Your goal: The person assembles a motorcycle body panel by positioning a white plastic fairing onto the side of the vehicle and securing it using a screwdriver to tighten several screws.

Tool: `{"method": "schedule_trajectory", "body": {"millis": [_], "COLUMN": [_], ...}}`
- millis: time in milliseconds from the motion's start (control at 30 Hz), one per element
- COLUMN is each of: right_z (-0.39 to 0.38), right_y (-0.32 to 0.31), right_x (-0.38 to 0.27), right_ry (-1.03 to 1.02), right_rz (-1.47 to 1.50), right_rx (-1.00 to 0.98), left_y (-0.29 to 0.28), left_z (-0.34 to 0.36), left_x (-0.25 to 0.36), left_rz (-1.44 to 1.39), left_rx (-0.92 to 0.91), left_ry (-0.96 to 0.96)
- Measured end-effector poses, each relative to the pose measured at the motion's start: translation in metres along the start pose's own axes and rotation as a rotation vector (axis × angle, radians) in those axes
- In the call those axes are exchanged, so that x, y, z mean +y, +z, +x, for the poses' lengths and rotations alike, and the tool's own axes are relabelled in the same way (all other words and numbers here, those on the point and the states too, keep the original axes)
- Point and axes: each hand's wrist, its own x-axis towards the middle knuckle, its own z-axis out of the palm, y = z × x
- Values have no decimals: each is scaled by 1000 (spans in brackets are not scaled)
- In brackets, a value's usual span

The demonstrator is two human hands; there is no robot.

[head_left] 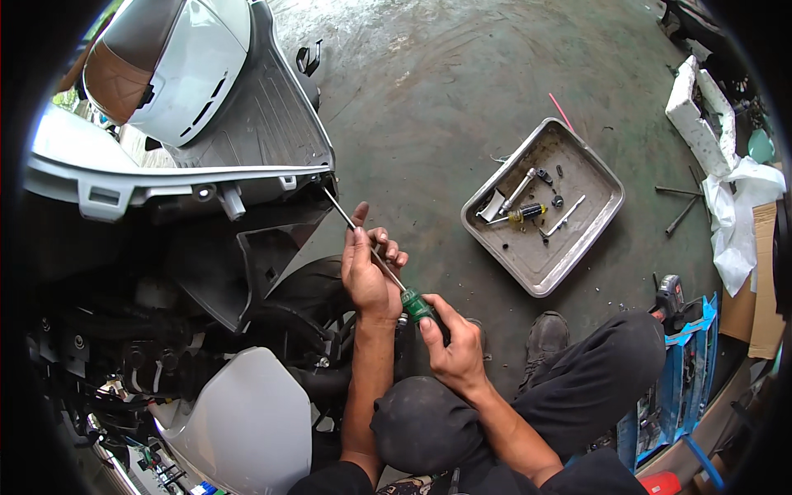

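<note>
A long screwdriver with a green handle (415, 304) slants up and to the left, its tip at the dark corner under the scooter's floorboard (264, 103). My right hand (458, 351) is closed round the handle. Farther up, my left hand (369, 280) steadies the thin shaft between thumb and fingers, some of its other fingers loosely curled. Whether the tip sits in a screw is too dark to tell. Beside the tip runs the white body panel (165, 175) with its clips and tabs. Below it hangs a dark plastic cover (227, 276).
On the floor at right, a metal tray (538, 289) holds a yellow-and-black screwdriver (528, 213), a socket tool (518, 189) and small parts. A blue tool rack (672, 388) with a power tool (669, 294), white foam (701, 115) and cardboard (763, 280) line the right. A loose grey panel (247, 421) lies lower left.
</note>
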Motion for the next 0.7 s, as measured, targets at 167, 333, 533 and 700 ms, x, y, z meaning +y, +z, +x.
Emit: {"method": "schedule_trajectory", "body": {"millis": [167,333,533,700], "right_z": [12,-4,1,4], "right_y": [-18,1,4,-2], "right_x": [-9,-3,-16,17], "right_ry": [1136,197,66,1172], "right_rz": [1318,323,-9,1593], "right_rx": [-329,-34,-3,-388], "left_y": [-13,-13,-16,-10], "left_z": [4,6,7,10], "left_x": [7,7,13,12], "left_rz": [-93,-73,-5,24], "left_rx": [-35,-15,9,56], "left_ry": [44,46,63,103]}}
